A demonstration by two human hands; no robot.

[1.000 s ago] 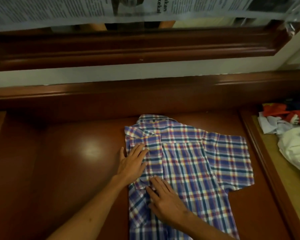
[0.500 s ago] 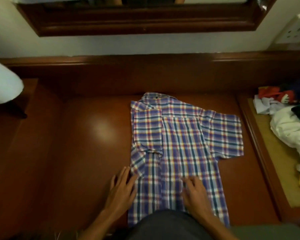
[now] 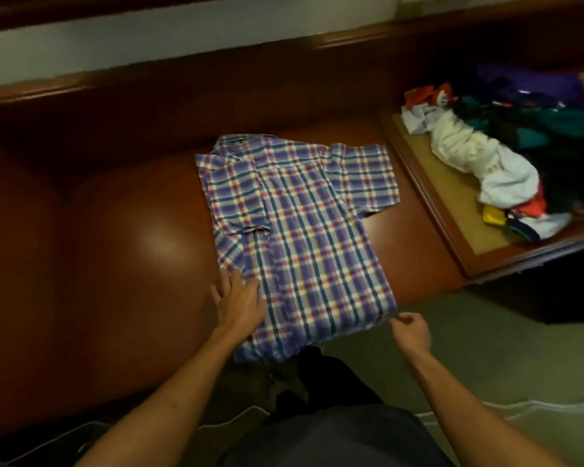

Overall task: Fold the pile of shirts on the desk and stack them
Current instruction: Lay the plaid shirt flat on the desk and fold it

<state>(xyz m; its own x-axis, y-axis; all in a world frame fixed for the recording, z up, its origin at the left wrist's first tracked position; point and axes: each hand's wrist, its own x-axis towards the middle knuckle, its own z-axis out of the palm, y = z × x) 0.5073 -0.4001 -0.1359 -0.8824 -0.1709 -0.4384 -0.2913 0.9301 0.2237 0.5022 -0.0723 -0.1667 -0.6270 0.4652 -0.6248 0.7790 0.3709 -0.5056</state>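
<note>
A plaid shirt [image 3: 304, 237] lies flat at the centre of the frame on the glossy reddish-brown table [image 3: 122, 264], its left side and sleeve folded over the body, its other sleeve spread toward the right. The left hand [image 3: 238, 299] rests flat with straight fingers on the shirt's lower left part, while the right hand [image 3: 410, 330] pinches the hem's lower right corner at the table's edge. At upper right, a pile of unfolded clothes [image 3: 506, 156] sits on a tan-topped surface [image 3: 452, 200].
</note>
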